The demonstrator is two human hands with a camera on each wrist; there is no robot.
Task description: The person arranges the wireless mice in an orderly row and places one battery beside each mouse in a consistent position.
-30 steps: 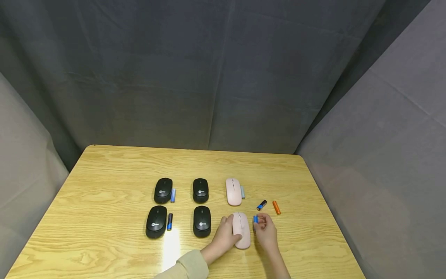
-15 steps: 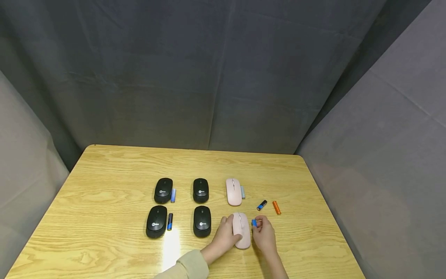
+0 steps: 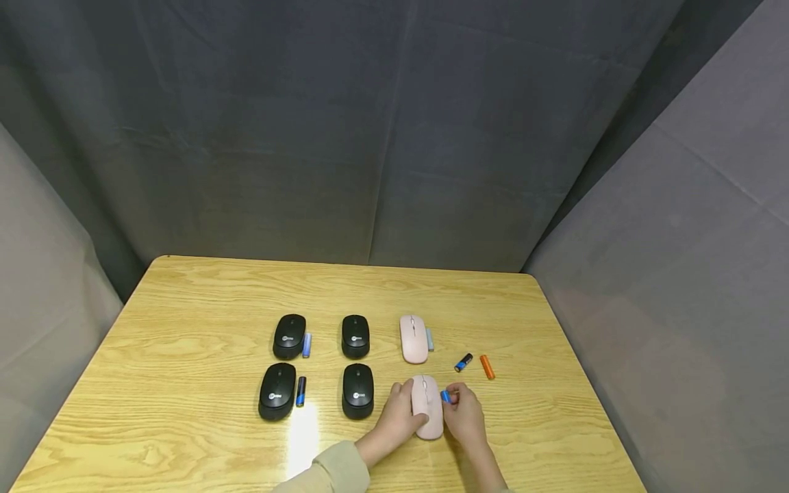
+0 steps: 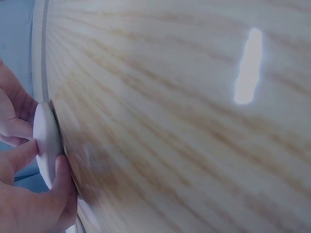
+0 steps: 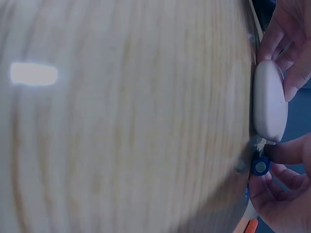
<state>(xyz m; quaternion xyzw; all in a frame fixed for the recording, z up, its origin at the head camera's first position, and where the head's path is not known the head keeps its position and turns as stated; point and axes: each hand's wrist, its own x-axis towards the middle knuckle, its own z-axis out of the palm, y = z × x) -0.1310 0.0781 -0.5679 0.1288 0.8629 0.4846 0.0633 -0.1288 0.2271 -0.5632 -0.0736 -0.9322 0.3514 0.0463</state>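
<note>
My left hand [image 3: 394, 419] grips the near pink computer mouse [image 3: 428, 411] by its left side, thumb across its lower part. In the left wrist view that mouse [image 4: 44, 138] is held at its edge between thumb and fingers. On the mouse's right, my right hand [image 3: 466, 419] pinches a blue battery [image 3: 446, 396] between thumb and fingertips, right at the mouse's edge. The right wrist view shows the battery [image 5: 260, 166] end-on, just beside the near end of the mouse [image 5: 269, 102]. The curled fingers hide much of the battery.
Beyond the right hand lie a black-and-blue battery [image 3: 464, 363] and an orange battery [image 3: 487, 367]. Another pink mouse [image 3: 414, 339] has a pale battery [image 3: 429, 339] beside it. Several black mice [image 3: 357, 391] and two batteries [image 3: 301, 392] are on the left of the wooden table [image 3: 185, 301].
The right hand has moved left with the blue battery, closer to the pink mouse, and the battery has tilted. The orange battery has shifted slightly left. The left hand holds still.
</note>
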